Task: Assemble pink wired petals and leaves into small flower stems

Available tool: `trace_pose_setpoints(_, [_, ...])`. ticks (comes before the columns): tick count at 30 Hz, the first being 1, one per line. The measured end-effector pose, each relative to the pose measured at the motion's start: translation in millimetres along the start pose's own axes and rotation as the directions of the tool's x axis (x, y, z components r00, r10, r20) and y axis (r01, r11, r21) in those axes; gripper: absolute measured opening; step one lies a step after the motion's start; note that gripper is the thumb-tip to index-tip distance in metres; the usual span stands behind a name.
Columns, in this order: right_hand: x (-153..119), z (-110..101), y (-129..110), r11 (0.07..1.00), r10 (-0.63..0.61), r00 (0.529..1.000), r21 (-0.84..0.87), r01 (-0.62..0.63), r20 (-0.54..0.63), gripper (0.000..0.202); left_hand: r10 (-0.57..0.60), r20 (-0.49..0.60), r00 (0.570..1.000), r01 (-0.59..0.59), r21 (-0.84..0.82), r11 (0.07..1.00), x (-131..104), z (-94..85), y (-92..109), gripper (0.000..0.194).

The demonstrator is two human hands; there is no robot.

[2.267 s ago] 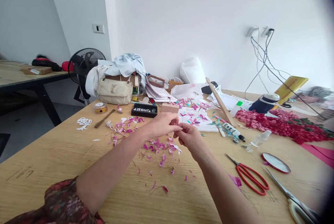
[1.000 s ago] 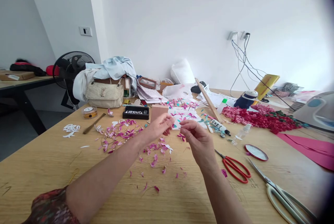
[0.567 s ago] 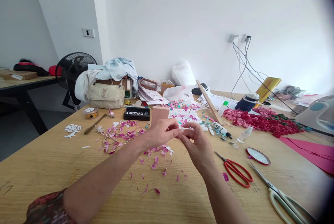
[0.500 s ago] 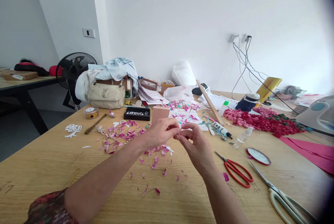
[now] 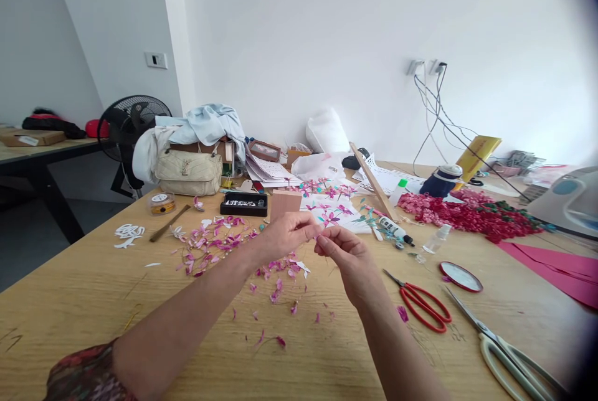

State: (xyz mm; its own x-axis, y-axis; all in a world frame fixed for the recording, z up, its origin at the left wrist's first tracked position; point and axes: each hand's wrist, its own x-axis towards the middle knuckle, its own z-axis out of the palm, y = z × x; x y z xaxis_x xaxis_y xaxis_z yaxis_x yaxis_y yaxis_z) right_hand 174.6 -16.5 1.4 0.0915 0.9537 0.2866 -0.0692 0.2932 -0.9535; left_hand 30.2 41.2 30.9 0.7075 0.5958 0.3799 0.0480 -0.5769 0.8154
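Above the middle of the wooden table, my left hand (image 5: 290,233) and my right hand (image 5: 344,256) meet at their fingertips, both pinched closed. Something small and pink, perhaps a petal piece, shows between them, with a thin wire hanging below; its exact form is too small to make out. Pink petals (image 5: 219,240) on thin stems lie scattered to the left of and below my hands. Just behind them stands a small wooden block (image 5: 284,203), and a white sheet (image 5: 311,205) bears pink and teal flowers.
Red-handled scissors (image 5: 423,306) and larger cream-handled scissors (image 5: 507,351) lie at right, near a round lid (image 5: 461,277). A black tray (image 5: 243,204) and beige bag (image 5: 189,172) stand back left. Red flower bunches (image 5: 471,214) lie back right.
The fingers of my right hand have curled in closer together at the meeting point of both hands. The whole view has shifted slightly.
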Motion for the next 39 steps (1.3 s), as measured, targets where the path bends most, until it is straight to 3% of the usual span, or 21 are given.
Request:
trace_pose_setpoints(7, [1, -1, -1, 0.996, 0.081, 0.997, 0.031, -0.082, 0.012, 0.021, 0.211, -0.091, 0.973, -0.171, 0.326, 0.93, 1, 5.9, -1, 0.018])
trace_pose_setpoints(12, [1, -2, -4, 0.997, 0.082, 0.997, 0.01, -0.082, 0.006, 0.023, 0.024, -0.107, 0.994, -0.012, 0.11, 0.994, 2, 1.6, -5, 0.033])
trace_pose_setpoints(16, [1, -2, -5, 0.995, 0.101, 0.995, 0.007, -0.101, 0.005, 0.023, -0.008, -0.062, 0.998, 0.008, -0.01, 1.0, 1, -0.9, -6, 0.042])
trace_pose_setpoints(22, [1, 0, -5, 0.99, 0.129, 0.991, -0.068, -0.127, 0.026, 0.024, 0.016, -0.084, 0.996, -0.004, 0.147, 0.989, 2, 3.3, -8, 0.027])
trace_pose_setpoints(27, [-9, -8, -28, 0.953, 0.147, 0.989, -0.267, -0.142, -0.002, 0.023, 0.019, -0.061, 0.998, -0.01, 0.14, 0.99, 0, 7.1, -2, 0.026])
trace_pose_setpoints(32, [-38, -46, -60, 0.829, 0.106, 0.982, -0.531, -0.176, -0.159, 0.021, 0.047, -0.042, 0.998, -0.045, 0.041, 0.998, -4, 8.6, 16, 0.024])
trace_pose_setpoints(35, [-57, -75, -57, 0.762, 0.122, 0.955, -0.591, -0.264, -0.269, 0.024, 0.035, -0.046, 0.998, -0.035, 0.007, 0.999, -5, 5.1, 26, 0.024])
trace_pose_setpoints(37, [-68, -92, -43, 0.647, 0.121, 0.936, -0.689, -0.327, -0.331, 0.023, 0.043, -0.054, 0.998, -0.041, 0.028, 0.999, -7, 1.0, 31, 0.025])
trace_pose_setpoints(39, [-77, -105, -27, 0.448, 0.096, 0.924, -0.813, -0.372, -0.37, 0.019, 0.058, -0.075, 0.995, -0.054, 0.054, 0.997, -8, -3.5, 35, 0.027])
